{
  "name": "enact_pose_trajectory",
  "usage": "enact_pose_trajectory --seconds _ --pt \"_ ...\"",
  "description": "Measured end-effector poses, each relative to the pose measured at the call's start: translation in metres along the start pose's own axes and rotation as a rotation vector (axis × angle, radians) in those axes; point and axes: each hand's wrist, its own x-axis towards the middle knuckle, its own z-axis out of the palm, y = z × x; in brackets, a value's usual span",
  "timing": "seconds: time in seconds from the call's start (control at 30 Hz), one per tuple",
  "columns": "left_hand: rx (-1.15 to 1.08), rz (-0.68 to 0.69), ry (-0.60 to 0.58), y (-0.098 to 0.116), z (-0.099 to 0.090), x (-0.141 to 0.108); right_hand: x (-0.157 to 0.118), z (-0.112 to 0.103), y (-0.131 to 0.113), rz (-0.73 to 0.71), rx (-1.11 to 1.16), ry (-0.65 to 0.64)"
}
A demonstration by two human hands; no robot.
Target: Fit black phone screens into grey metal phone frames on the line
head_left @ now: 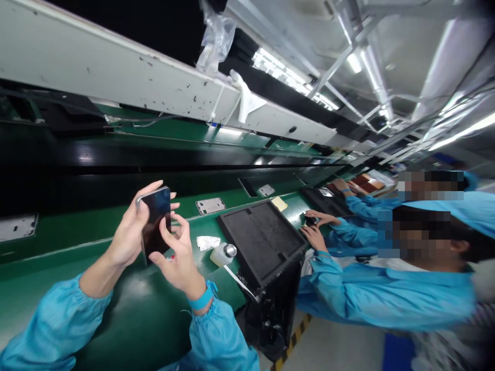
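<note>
left hand [129, 234] grips glossy black slab phone [155, 221] above green counter [127, 309] | right hand [176, 257] pinches its lower edge, thumb on glass | crumpled white wipe [208, 241] | plastic bottle [222, 254], metal cap | matte black tray [263, 239] | co-worker's hands [315, 229] beyond

You held the phone [155, 222] above the bench [127, 309], left hand [129, 234] behind it, right hand [178, 260] before it. A cloth [208, 242] and a bottle [222, 254] lay just right; a tray [263, 239] sat further right, a co-worker's hands [315, 229] beyond it.
</note>
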Motion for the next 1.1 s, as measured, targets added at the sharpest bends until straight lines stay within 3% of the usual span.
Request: enact_pose_trajectory --seconds 0.07,0.17,0.27,0.33,0.47,0.67,0.77,0.87,0.93,1.0,1.1 --pt "-0.084 -0.093 0.047 -0.003 0.007 0.000 0.005 -0.007 -0.005 0.040 0.017 0.084" --pt "-0.090 -0.219 -0.065 -0.005 0.012 -0.003 0.014 -0.021 -0.015 0.198 0.198 0.223" --pt "-0.036 -0.248 -0.197 -0.006 0.016 -0.009 0.021 -0.034 -0.023 0.364 0.355 0.107" --pt "0.010 -0.231 -0.207 -0.006 0.019 -0.015 0.020 -0.041 -0.028 0.419 0.385 0.064" --pt "0.145 -0.159 -0.158 -0.007 0.024 -0.028 0.013 -0.050 -0.040 0.442 0.391 0.059" --pt "0.386 0.059 -0.045 -0.021 0.027 -0.030 0.021 -0.048 -0.040 0.314 0.360 0.155" --pt "0.242 -0.039 -0.022 -0.016 0.016 -0.017 0.012 -0.044 -0.029 0.293 0.377 0.119" --pt "-0.001 -0.188 -0.019 0.001 -0.002 -0.002 -0.009 -0.041 -0.021 0.284 0.374 -0.136" --pt "-0.063 -0.216 -0.001 0.011 -0.008 0.003 -0.023 -0.037 -0.017 0.305 0.399 -0.273" --pt "-0.068 -0.220 0.039 0.016 -0.005 0.004 -0.030 -0.031 -0.014 0.311 0.389 -0.278" --pt "-0.040 -0.151 0.219 0.018 0.015 0.001 -0.033 -0.020 -0.009 0.337 0.368 -0.150"
